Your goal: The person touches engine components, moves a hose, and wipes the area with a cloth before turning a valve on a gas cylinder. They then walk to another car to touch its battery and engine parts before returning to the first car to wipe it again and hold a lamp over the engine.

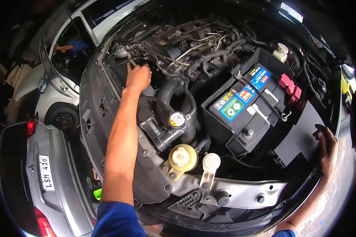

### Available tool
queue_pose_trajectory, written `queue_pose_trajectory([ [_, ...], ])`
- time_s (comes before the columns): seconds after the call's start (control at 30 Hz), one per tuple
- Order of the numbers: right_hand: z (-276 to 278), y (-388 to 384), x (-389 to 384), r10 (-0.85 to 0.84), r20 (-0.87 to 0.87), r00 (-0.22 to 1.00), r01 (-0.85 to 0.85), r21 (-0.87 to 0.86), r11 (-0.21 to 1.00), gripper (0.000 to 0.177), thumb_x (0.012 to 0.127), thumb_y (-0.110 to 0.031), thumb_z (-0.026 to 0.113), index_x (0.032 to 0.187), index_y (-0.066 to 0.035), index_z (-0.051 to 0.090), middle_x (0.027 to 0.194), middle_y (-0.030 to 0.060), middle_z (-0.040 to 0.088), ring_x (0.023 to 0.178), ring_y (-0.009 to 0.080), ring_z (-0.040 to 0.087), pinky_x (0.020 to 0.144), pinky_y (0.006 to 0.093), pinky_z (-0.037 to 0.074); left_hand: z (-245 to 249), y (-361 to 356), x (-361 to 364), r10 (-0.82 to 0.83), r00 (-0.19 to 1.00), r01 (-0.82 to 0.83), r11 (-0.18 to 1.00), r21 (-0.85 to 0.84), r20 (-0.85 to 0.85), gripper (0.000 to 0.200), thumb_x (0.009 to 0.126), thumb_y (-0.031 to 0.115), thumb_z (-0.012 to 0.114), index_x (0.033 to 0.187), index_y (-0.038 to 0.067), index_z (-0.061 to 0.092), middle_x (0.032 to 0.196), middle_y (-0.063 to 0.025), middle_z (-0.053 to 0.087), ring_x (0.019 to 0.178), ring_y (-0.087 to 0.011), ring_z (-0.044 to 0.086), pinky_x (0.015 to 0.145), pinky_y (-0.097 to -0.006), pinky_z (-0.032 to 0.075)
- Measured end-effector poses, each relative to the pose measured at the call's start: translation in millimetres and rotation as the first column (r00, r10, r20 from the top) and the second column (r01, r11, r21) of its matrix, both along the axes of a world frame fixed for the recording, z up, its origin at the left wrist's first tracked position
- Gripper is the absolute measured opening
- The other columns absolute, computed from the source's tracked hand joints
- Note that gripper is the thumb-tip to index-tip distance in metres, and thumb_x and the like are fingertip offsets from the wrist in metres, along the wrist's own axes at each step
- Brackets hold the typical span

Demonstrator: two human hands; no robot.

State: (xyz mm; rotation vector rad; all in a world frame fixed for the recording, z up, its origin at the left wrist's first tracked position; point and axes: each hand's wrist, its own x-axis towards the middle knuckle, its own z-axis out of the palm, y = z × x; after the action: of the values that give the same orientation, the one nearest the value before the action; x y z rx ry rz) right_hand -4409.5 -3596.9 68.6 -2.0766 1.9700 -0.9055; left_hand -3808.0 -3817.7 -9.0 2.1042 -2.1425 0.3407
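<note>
My left hand (pixel 138 78) reaches into the far left of the engine bay, beside the radiator-side cover. Its fingers are bent together around a small yellowish thing (pixel 132 62), which is mostly hidden. On the right, my right hand (pixel 326 149) rests at the bay's edge beside a black plastic panel (pixel 300 136), fingers apart and holding nothing. Between my arms are the battery (pixel 241 104) with its blue label, a radiator cap (pixel 177 119), a yellowed reservoir (pixel 182 157) and a white cap (pixel 211 161).
Hoses and metal pipes cross the engine (pixel 194 49). A red terminal cover (pixel 290 87) sits beside the battery, near a white-capped reservoir (pixel 281 53). A silver car (pixel 47 173) and a white car (pixel 59 98) stand at the left; a person's arm (pixel 65 47) shows inside the white one.
</note>
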Motion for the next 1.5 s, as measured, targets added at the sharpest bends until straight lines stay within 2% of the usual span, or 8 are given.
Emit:
queue_pose_trajectory([
  [0.2,1,0,2,0.03,0.016,0.999,-0.029,-0.026,0.999,0.029,0.102,-0.021,0.055,0.113,0.005,0.065,0.084,0.013,0.06,0.077,0.022,0.059,0.074,0.033,0.048,11,16,-15,-0.084,0.989,0.111,0.964,0.241,-0.12,0.022,0.094,0.02,0.058,0.105,0.002,0.064,0.101,-0.0173,0.072,0.113,-0.0357,0.064,0.12,-0.0598,0.018],
  [0.5,3,1,5,0.021,0.043,0.999,-0.02,-0.02,1.0,0.029,0.101,-0.02,0.056,0.114,0.005,0.065,0.084,0.014,0.061,0.079,0.023,0.061,0.077,0.033,0.049,-8,-7,7,-0.026,0.999,0.023,0.994,-0.107,-0.027,0.022,0.095,0.019,0.061,0.109,0.003,0.067,0.097,-0.0222,0.072,0.107,-0.0378,0.067,0.117,-0.0597,0.027],
  [0.73,3,2,6,0.015,0.066,0.998,-0.013,-0.023,1.0,0.031,0.1,-0.02,0.058,0.113,0.007,0.065,0.083,0.0141,0.061,0.078,0.0229,0.06,0.076,0.0336,0.048,7,12,-19,-0.036,0.999,0.045,0.967,0.251,-0.041,0.023,0.095,0.016,0.055,0.111,0.002,0.063,0.108,-0.0192,0.072,0.115,-0.0377,0.064,0.117,-0.0639,0.023],
  [0.97,3,1,4,0.032,0.056,0.998,-0.03,-0.034,0.999,0.028,0.1,-0.016,0.057,0.112,0.007,0.065,0.082,0.013,0.06,0.077,0.0221,0.059,0.075,0.0326,0.048,-1,-1,-1,-0.015,1.0,0.012,0.992,-0.125,-0.022,0.02,0.093,0.016,0.063,0.108,0.003,0.067,0.101,-0.0216,0.071,0.112,-0.0358,0.063,0.116,-0.0609,0.028],
  [1.07,1,1,4,0.027,0.064,0.998,-0.024,-0.044,0.999,0.027,0.1,-0.016,0.057,0.112,0.007,0.065,0.082,0.0127,0.06,0.076,0.0217,0.058,0.075,0.032,0.048,-3,-4,-2,0.007,1.0,-0.004,0.994,-0.113,0.021,0.027,0.09,0.016,0.065,0.113,0.001,0.066,0.1,-0.0226,0.072,0.11,-0.0372,0.065,0.117,-0.0606,0.027],
  [1.17,0,0,3,0.034,0.068,0.997,-0.03,-0.06,0.998,0.027,0.1,-0.016,0.057,0.112,0.007,0.065,0.081,0.0127,0.059,0.075,0.0214,0.057,0.074,0.0317,0.048,7,4,-12,-0.046,0.998,0.038,0.987,0.154,0.049,0.037,0.087,0.016,0.068,0.12,-0.001,0.064,0.099,-0.0241,0.072,0.108,-0.0389,0.066,0.118,-0.0597,0.026],
  [1.23,0,0,3,0.033,0.063,0.997,-0.029,-0.063,0.998,0.027,0.1,-0.016,0.057,0.112,0.007,0.065,0.081,0.0127,0.059,0.075,0.0213,0.057,0.074,0.0317,0.048,3,11,-19,-0.061,0.997,0.067,0.984,0.167,-0.041,0.027,0.083,0.015,0.071,0.107,0.004,0.066,0.098,-0.0214,0.073,0.107,-0.0387,0.067,0.12,-0.06,0.02],
  [1.5,1,1,4,0.055,0.057,0.997,-0.051,-0.071,0.996,0.027,0.1,-0.016,0.057,0.112,0.008,0.065,0.08,0.0125,0.058,0.075,0.0209,0.057,0.072,0.0315,0.047,5,-1,-2,0.05,0.994,-0.055,0.997,-0.053,-0.099,0.019,0.09,0.016,0.065,0.106,0.006,0.069,0.101,-0.0188,0.073,0.111,-0.0355,0.065,0.12,-0.0616,0.018],
])
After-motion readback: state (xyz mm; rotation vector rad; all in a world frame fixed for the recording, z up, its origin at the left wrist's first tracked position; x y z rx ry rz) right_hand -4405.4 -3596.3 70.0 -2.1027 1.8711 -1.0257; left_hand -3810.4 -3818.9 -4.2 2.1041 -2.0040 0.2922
